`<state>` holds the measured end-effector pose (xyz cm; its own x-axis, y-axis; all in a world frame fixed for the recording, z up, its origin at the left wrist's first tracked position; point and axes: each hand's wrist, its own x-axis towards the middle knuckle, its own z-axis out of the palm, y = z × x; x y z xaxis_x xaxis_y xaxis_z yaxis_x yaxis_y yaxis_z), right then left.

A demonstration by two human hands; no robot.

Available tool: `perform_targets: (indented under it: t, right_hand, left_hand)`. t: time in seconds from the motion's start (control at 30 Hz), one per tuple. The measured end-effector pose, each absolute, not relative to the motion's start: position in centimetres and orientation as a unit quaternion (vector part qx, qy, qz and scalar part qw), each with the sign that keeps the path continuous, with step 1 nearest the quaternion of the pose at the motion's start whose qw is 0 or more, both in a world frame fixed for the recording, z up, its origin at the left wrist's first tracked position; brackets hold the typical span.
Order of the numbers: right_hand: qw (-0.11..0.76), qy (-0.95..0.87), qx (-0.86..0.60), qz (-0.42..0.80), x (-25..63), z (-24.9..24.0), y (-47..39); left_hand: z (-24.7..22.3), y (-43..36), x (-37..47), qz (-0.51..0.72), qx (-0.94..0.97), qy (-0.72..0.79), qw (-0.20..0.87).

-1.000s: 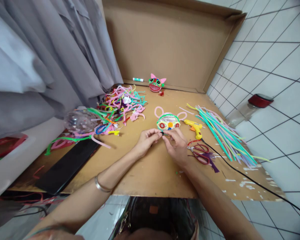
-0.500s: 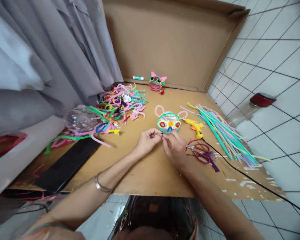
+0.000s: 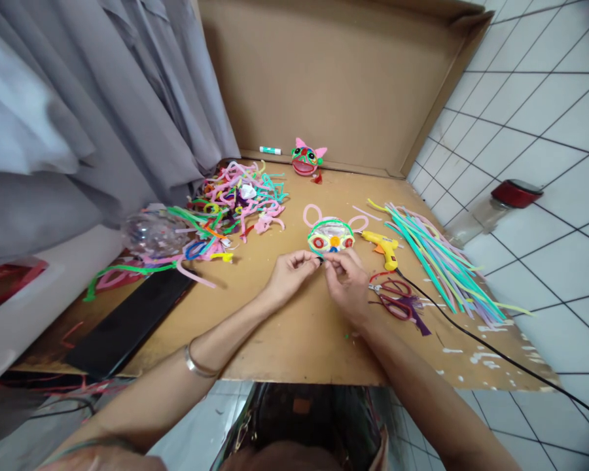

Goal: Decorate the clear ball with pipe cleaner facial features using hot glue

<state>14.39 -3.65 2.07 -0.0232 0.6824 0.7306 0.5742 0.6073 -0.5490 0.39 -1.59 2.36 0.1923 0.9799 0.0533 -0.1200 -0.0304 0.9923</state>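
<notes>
My left hand (image 3: pixel 293 273) and my right hand (image 3: pixel 347 278) meet over the middle of the table, fingertips pinched together. Between them is a small black piece (image 3: pixel 320 260), too small to make out its kind. Just beyond my fingers lies a pipe-cleaner animal face (image 3: pixel 331 229) with a green rim, red eyes in yellow rings, an orange nose and pink loop ears; my fingers hide its lower edge. Right of it rests a yellow hot glue gun (image 3: pixel 383 247). Scissors with red handles (image 3: pixel 396 297) lie beside my right hand, near purple strands (image 3: pixel 419 317).
A tangle of pipe-cleaner scraps (image 3: pixel 243 199) and a clear plastic bundle (image 3: pixel 154 234) lie left. Long straight pipe cleaners (image 3: pixel 439 261) and a red-lidded jar (image 3: pixel 495 208) are right. A finished-looking face (image 3: pixel 306 158) stands at the back. The glue gun's cord (image 3: pixel 476 333) crosses the right side.
My right hand has turned slightly, its fingers now laid more level across the animal face's lower edge. The black piece shows more between my fingertips. The view has shifted a little.
</notes>
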Motion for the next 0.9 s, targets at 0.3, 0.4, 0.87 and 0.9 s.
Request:
perform_targets:
  t: [0.3, 0.4, 0.87, 0.9]
  right_hand:
    - [0.535, -0.692, -0.478, 0.083, 14.6, 2.7, -3.6]
    - [0.518, -0.698, -0.484, 0.097, 14.6, 2.5, -3.6]
    - [0.529, -0.671, -0.482, 0.197, 14.6, 2.7, -3.5]
    - [0.522, -0.676, -0.482, 0.195, 14.7, 2.6, -3.5]
  left_hand:
    - [2.2, -1.4, 0.1, 0.496, 0.548, 0.390, 0.549]
    - [1.9, -1.3, 0.1, 0.508, 0.569, 0.387, 0.518]
    - [1.3, -1.3, 0.3, 0.500, 0.570, 0.413, 0.505]
    - [1.3, -1.3, 0.4, 0.500, 0.571, 0.409, 0.507]
